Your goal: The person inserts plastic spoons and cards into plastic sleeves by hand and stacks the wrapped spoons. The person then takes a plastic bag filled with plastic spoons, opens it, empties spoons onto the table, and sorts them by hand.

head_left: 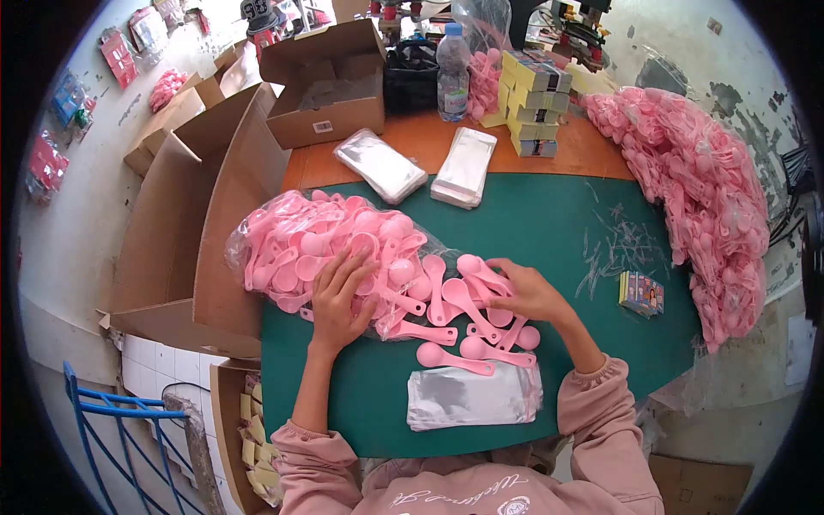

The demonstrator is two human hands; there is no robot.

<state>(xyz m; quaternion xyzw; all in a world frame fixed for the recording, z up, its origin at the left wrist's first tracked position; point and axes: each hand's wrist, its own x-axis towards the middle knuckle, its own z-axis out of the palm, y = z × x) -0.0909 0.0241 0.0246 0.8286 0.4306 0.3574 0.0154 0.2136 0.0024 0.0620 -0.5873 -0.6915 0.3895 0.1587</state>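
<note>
My left hand (342,300) lies with fingers spread on a heap of pink plastic scoops (296,249), partly inside a clear plastic bag. My right hand (534,296) curves around loose pink scoops (461,296) at the heap's right side. Its thumb and fingers are apart, touching handles there; the palm side is partly hidden. Between my forearms, near the table's front edge, lies a stack of clear plastic sleeves (472,402). Two scoops, one of them a pink scoop (455,359), rest near the stack's top edge.
Two more sleeve stacks lie behind the heap, one a white-looking stack (463,167). Cardboard boxes (232,215) stand left. A water bottle (452,73), stacked cards (534,103) and a small card stack (641,293) are on the table. Bagged pink scoops (704,197) line the right edge.
</note>
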